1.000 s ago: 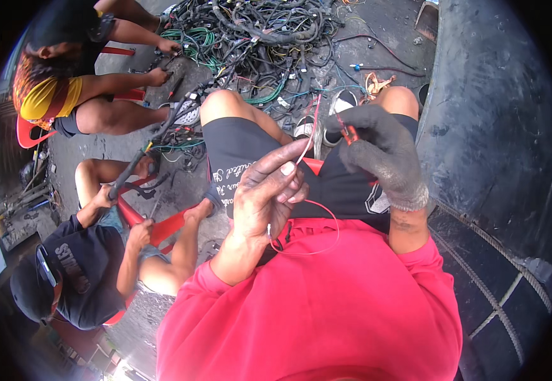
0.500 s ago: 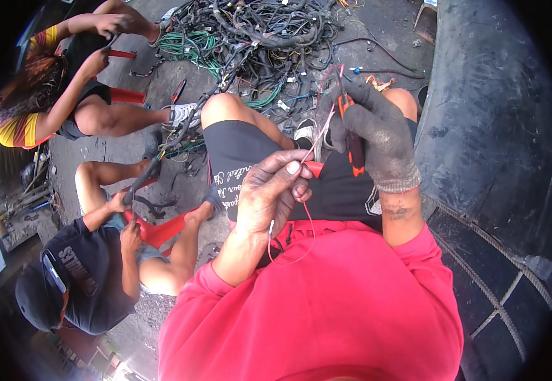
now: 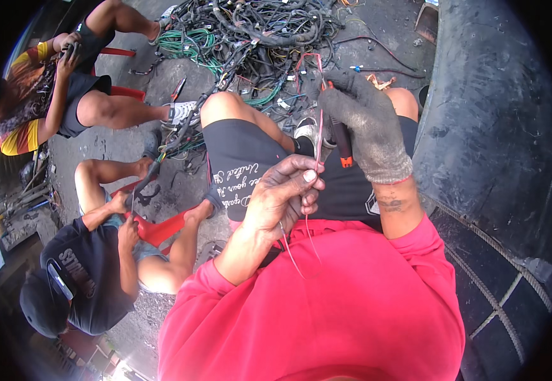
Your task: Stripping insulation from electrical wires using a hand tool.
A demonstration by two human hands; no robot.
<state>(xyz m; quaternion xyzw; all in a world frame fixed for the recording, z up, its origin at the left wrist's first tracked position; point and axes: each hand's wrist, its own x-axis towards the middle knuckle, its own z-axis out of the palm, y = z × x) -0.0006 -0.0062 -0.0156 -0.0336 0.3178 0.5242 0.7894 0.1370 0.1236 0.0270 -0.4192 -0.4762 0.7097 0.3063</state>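
Note:
Between the thumb and fingers of my bare left hand [image 3: 283, 195] is a thin pink wire [image 3: 320, 136]. One stretch of it runs up toward my right hand, and a loose loop hangs below over my red top. A grey work glove covers my right hand [image 3: 370, 130], closed around pliers [image 3: 341, 141] with black and orange handles. The wire passes close beside their upper end and bends over beyond it. My glove partly hides the jaws, so I cannot tell whether they touch the wire.
Ahead lies a large heap of tangled cables [image 3: 257, 25], with green wire coils [image 3: 187, 44]. At left, two seated people work with their hands; one holds a dark cable [image 3: 139, 187]. A large dark curved surface [image 3: 485, 95] and ropes [image 3: 479, 286] flank my right side.
My right hand and the pliers have shifted slightly left and turned more upright. The wire between my hands now runs straighter, and my left hand has moved slightly right.

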